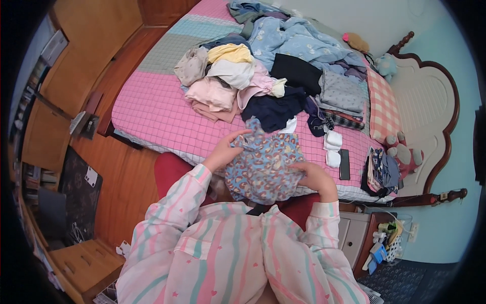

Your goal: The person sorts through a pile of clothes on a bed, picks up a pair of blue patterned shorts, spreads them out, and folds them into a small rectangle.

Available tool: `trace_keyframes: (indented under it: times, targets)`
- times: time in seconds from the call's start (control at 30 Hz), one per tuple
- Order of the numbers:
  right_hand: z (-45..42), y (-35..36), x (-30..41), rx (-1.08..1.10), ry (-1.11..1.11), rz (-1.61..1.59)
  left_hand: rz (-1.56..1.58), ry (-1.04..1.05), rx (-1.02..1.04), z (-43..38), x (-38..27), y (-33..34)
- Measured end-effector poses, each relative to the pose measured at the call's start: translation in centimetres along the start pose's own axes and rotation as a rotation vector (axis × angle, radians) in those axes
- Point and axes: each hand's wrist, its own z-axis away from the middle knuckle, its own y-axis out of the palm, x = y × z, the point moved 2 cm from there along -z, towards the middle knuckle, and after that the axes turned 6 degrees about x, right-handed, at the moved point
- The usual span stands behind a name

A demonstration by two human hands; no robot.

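A blue garment with a brown and yellow leopard print spreads between my two hands at the near edge of the bed. My left hand grips its upper left part, fingers on the fabric. On its right side my right hand holds the cloth, with the fingertips partly hidden in it. The garment looks slightly blurred. Just beyond it lie a navy garment and a small white cloth. To the right of my right hand are rolled white socks and a black phone.
Piled clothes cover the bed's middle, beside folded grey clothes and a blue blanket. Small folded garments sit near a plush toy by the headboard. A nightstand stands at the lower right.
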Motion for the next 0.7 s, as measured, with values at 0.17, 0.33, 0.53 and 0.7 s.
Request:
trace_keyframes:
  times: [0.17, 0.33, 0.53, 0.7]
  targets:
    - [-3.0, -1.0, 6.7, -0.317, -0.338, -0.129, -0.569, 0.468, 0.229, 2.0, -5.8, 3.0]
    - [-5.0, 0.2, 7.9, -0.012, -0.367, 0.028, -0.623, 0.407, 0.354, 4.4, -9.3, 5.1]
    - [-3.5, -1.7, 5.7, -0.170, -0.345, 0.057, -0.583, 0.538, 0.350, 6.0, -12.5, 3.7]
    - [-1.0, -3.8, 3.9, -0.602, -0.334, -0.292, -0.730, 0.236, 0.153, 6.5, -12.2, 0.8]
